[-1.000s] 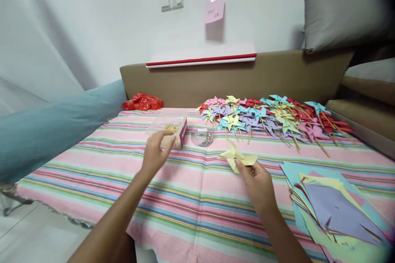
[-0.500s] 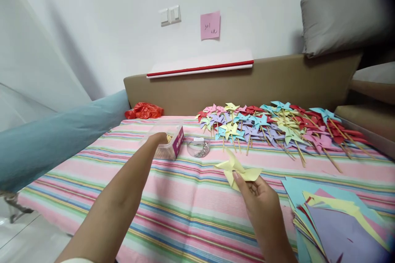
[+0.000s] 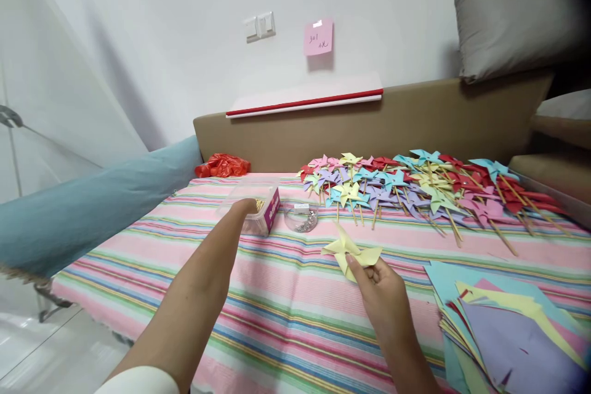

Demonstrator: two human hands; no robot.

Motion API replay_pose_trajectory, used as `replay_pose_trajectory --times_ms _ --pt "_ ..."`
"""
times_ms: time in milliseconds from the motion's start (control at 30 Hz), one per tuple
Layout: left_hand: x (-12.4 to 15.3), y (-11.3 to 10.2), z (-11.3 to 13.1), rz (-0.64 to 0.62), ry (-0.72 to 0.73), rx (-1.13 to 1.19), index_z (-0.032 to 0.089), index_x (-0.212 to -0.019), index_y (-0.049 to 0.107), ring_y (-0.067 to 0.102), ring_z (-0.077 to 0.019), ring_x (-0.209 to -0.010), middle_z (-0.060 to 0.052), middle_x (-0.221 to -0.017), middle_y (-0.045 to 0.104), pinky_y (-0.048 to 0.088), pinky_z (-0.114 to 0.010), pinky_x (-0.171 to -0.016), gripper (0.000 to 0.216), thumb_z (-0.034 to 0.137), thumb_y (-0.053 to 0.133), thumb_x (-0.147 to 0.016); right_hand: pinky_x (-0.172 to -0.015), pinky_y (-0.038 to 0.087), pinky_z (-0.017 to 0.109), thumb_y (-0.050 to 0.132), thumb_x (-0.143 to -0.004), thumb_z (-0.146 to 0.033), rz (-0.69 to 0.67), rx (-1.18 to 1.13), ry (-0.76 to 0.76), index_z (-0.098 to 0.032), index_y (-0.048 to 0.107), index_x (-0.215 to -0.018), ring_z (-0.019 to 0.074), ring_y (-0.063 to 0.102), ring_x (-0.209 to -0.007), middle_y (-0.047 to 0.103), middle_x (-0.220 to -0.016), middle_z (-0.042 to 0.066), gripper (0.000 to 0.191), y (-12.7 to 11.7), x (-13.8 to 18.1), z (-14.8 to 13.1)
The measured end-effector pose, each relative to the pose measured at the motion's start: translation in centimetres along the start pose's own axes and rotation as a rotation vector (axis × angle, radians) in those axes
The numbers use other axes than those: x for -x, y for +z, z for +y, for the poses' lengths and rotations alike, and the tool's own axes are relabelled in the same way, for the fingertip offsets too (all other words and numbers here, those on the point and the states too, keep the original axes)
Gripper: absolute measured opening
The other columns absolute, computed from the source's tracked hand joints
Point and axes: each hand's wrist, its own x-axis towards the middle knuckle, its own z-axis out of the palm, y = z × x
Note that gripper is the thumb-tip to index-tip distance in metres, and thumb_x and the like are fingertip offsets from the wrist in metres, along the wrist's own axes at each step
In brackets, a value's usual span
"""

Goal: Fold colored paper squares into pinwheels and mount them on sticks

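My right hand (image 3: 381, 288) pinches a folded yellow paper pinwheel head (image 3: 349, 250) just above the striped cloth. My left hand (image 3: 240, 212) reaches into a clear plastic box of wooden sticks (image 3: 263, 206); its fingers are hidden inside the box. A small round clear container of metal pins (image 3: 301, 218) stands just right of the box. Behind them lies a wide heap of finished pinwheels on sticks (image 3: 415, 188) in red, blue, yellow, pink and purple.
A stack of cut coloured paper squares (image 3: 508, 326) lies at the near right. A red plastic bag (image 3: 222, 165) sits at the far left of the striped cloth (image 3: 286, 295). A blue bolster (image 3: 92, 209) runs along the left, a brown sofa back (image 3: 415, 120) behind.
My left hand went forward from in front of the stick box into it. My right hand has kept hold of the yellow pinwheel head, almost in place.
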Motion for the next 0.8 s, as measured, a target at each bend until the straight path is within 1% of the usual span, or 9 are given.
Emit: replay_pose_trajectory --times_ms 100,200,367,467,533,567,667,767,800 --pt "0.2 0.0 -0.2 -0.109 -0.116 -0.045 0.014 -0.126 0.062 0.065 -0.0291 -0.108 -0.008 -0.127 0.063 0.056 -0.046 -0.090 0.038 0.036 0.064 -0.095 -0.055 0.042 0.029 0.070 -0.078 -0.062 -0.049 0.065 0.006 -0.014 0.074 -0.104 0.0225 0.063 -0.063 0.070 -0.064 0.004 0.055 -0.1 -0.3 0.7" --pt "0.3 -0.5 0.2 -0.159 -0.199 -0.084 0.014 -0.127 0.061 0.065 -0.0275 -0.108 -0.009 -0.128 0.062 0.056 -0.045 -0.090 0.038 0.036 0.063 -0.096 -0.057 0.042 0.029 0.068 -0.080 -0.060 -0.074 0.101 -0.001 -0.013 0.074 -0.105 0.0219 0.062 -0.064 0.072 -0.069 0.005 0.053 0.0 -0.7 1.3" --pt "0.1 -2.6 2.4 -0.114 -0.208 -0.094 0.016 -0.128 0.060 0.065 -0.0262 -0.109 -0.011 -0.128 0.062 0.057 -0.045 -0.090 0.038 0.034 0.065 -0.095 -0.063 0.043 0.030 0.072 -0.077 -0.054 -0.064 0.124 -0.025 -0.013 0.075 -0.098 0.0220 0.063 -0.069 0.073 -0.073 0.005 0.045 -0.2 -1.4 2.2" --pt "1.8 -3.8 4.3 -0.045 -0.128 -0.034 0.017 -0.127 0.060 0.065 -0.0258 -0.109 -0.010 -0.127 0.062 0.056 -0.044 -0.090 0.037 0.034 0.065 -0.095 -0.064 0.044 0.031 0.076 -0.073 -0.052 -0.052 0.092 -0.025 -0.014 0.076 -0.099 0.0229 0.064 -0.070 0.074 -0.075 0.006 0.046 -0.4 -1.6 2.6" --pt "4.9 -4.0 5.6 0.000 -0.054 0.037 0.015 -0.119 0.062 0.064 -0.0238 -0.104 -0.010 -0.121 0.064 0.055 -0.045 -0.089 0.029 0.034 0.061 -0.097 -0.065 0.046 0.032 0.079 -0.071 -0.051 -0.047 0.055 -0.024 -0.013 0.076 -0.097 0.0240 0.065 -0.072 0.075 -0.078 0.007 0.047 -0.4 -1.5 2.6" --pt "7.1 -3.8 6.2 0.014 -0.012 0.084 0.016 -0.109 0.063 0.064 -0.0232 -0.102 -0.010 -0.113 0.066 0.053 -0.042 -0.090 0.020 0.032 0.056 -0.099 -0.066 0.047 0.033 0.079 -0.070 -0.051 -0.046 0.031 -0.024 -0.012 0.076 -0.097 0.0245 0.066 -0.073 0.076 -0.080 0.008 0.047 -0.3 -1.3 2.5" --pt "14.7 -2.4 7.9 -0.008 0.096 0.262 0.020 -0.089 0.057 0.063 -0.0184 -0.083 -0.004 -0.086 0.064 0.052 -0.032 -0.080 0.020 0.031 0.046 -0.102 -0.071 0.051 0.035 0.081 -0.069 -0.052 -0.036 -0.073 -0.031 -0.012 0.075 -0.099 0.0247 0.068 -0.078 0.077 -0.088 0.010 0.050 -0.4 -0.8 2.1" --pt "21.7 -0.5 9.7 -0.035 0.113 0.457 0.023 -0.086 0.051 0.059 -0.0161 -0.066 0.001 -0.070 0.056 0.050 -0.028 -0.067 0.028 0.036 0.034 -0.105 -0.070 0.052 0.034 0.082 -0.068 -0.054 -0.011 -0.196 -0.061 -0.015 0.073 -0.094 0.0214 0.067 -0.075 0.075 -0.084 0.006 0.047 -0.8 -0.7 1.4" --pt "23.4 -0.1 10.3 -0.054 0.057 0.647 0.023 -0.091 0.053 0.058 -0.0162 -0.064 0.001 -0.070 0.055 0.050 -0.028 -0.064 0.025 0.038 0.037 -0.105 -0.067 0.052 0.033 0.083 -0.068 -0.054 -0.005 -0.232 -0.073 -0.016 0.071 -0.087 0.0192 0.064 -0.070 0.072 -0.076 0.004 0.044 -1.0 -0.8 1.2"
